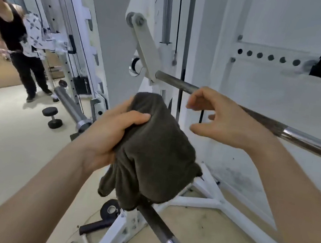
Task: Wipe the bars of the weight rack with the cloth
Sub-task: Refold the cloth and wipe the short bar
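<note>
Left hand [110,133] grips bunched dark cloth [155,153] in front of white rack [202,201], above the rack's lower bar [161,228]. Right hand [227,120] is empty, fingers loosely curled, by the rack's upper bar [177,83]. Dumbbell [52,117] on floor left of rack.

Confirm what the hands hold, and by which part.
Left hand grips the dark cloth by its upper left side; the rest hangs. Right hand holds nothing, open near the barbell.

Bright, even indoor light, soft shadows; wide-angle bending at edges, slight blur.
</note>
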Demonstrator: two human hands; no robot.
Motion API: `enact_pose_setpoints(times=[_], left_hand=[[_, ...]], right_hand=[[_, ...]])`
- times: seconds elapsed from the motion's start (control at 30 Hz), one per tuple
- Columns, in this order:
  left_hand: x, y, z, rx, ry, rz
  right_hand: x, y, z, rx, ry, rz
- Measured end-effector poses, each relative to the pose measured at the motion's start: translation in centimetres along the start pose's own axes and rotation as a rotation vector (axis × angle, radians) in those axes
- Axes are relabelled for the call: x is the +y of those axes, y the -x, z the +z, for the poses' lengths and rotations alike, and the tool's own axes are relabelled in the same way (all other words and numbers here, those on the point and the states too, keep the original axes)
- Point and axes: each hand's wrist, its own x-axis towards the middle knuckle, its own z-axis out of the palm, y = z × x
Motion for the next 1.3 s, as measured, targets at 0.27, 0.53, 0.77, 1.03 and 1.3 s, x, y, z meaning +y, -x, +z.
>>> enact_pose_setpoints(times=[0.27,0.53,0.77,1.03,1.3], left_hand=[[2.0,-4.6,-6.2,-0.099,-0.248,0.088],[2.4,-7.0,-18.2,0.319,-0.859,0.286],[1.0,-5.0,-27.0,0.039,-0.431,0.205],[2.0,-9.4,-32.5,0.142,-0.689,0.209],[5.8,-11.4,-34.4,-0.056,-0.528,0.174]], right_hand=[[1.4,-5.2,8.4,-0.629,-0.369,0.064],[-6.5,-9.7,11.1,-0.541,-0.465,0.096],[-14.9,-18.3,18.5,-0.066,-0.810,0.158],[-17.3,-24.7,21.8,0.097,-0.922,0.171],[-18.5,-29.4,24.7,0.167,-0.739,0.139]])
